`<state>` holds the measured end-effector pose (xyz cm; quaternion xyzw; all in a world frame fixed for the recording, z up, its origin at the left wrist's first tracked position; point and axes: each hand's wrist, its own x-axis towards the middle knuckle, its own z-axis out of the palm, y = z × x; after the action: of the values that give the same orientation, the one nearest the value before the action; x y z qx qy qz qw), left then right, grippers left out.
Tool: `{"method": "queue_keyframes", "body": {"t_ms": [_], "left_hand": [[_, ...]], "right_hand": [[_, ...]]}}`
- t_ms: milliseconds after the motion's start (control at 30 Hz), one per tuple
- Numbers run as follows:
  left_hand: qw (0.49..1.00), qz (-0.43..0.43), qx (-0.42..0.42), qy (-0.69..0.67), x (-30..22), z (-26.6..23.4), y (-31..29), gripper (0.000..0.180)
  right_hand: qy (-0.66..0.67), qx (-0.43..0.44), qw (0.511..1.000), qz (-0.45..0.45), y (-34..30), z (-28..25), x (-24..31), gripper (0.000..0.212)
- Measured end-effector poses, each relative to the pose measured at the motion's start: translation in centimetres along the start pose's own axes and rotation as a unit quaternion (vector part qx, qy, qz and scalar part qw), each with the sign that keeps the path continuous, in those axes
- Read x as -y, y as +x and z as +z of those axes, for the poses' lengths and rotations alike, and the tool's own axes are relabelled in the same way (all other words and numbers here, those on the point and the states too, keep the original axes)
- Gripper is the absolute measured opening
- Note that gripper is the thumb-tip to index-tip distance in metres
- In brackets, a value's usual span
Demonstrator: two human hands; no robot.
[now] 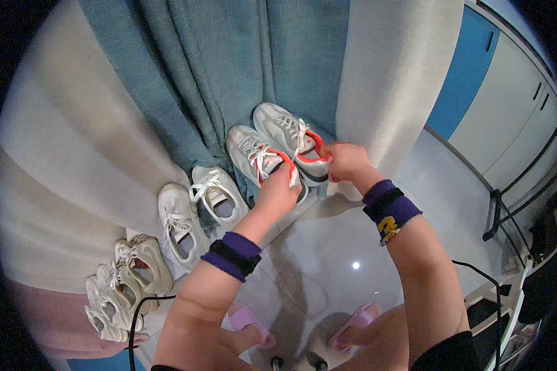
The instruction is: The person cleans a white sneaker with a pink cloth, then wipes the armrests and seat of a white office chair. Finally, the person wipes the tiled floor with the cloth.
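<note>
My left hand (pixel 280 193) lies at the heel of the left sneaker (pixel 240 142), my right hand (pixel 351 162) at that of the right sneaker (pixel 271 117); behind both, the curtain (pixel 303 49); leftward, a row of shoes (pixel 172 196); far right, cabinets (pixel 500 93).

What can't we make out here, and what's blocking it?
Head view:
Left hand: fingertips hidden by the hand itself.
Left gray sneaker: heel partly covered by that hand.
Right gray sneaker: heel partly covered by the right hand.
Behind the blue-gray curtain: hidden by its cloth.
Black object, right: too dark near fisheye rim.
</note>
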<state>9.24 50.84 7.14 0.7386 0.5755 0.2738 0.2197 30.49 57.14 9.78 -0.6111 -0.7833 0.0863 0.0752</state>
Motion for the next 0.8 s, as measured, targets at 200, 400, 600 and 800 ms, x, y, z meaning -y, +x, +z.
{"method": "queue_keyframes", "body": {"t_ms": [200,400,600,800], "left_hand": [[0.995,-0.009,0.084,0.043,-0.9,0.6,-2.1,0.045],[0.993,-0.011,0.096,-0.067,-0.2,0.3,-0.8,0.046],[0.983,-0.033,0.166,-0.068,-0.5,1.1,-3.3,0.056],[0.994,0.009,0.081,-0.076,1.0,-0.6,-0.6,0.049]], "right_hand": [[0.01,0.038,0.998,-0.056,-1.8,1.9,-3.3,0.034],[-0.013,0.045,0.998,-0.044,-1.8,1.8,-3.9,0.039],[-0.08,0.146,0.986,-0.027,-4.3,-0.7,-4.3,0.041],[-0.023,-0.009,0.997,-0.068,-1.2,2.5,-4.0,0.029]]}}
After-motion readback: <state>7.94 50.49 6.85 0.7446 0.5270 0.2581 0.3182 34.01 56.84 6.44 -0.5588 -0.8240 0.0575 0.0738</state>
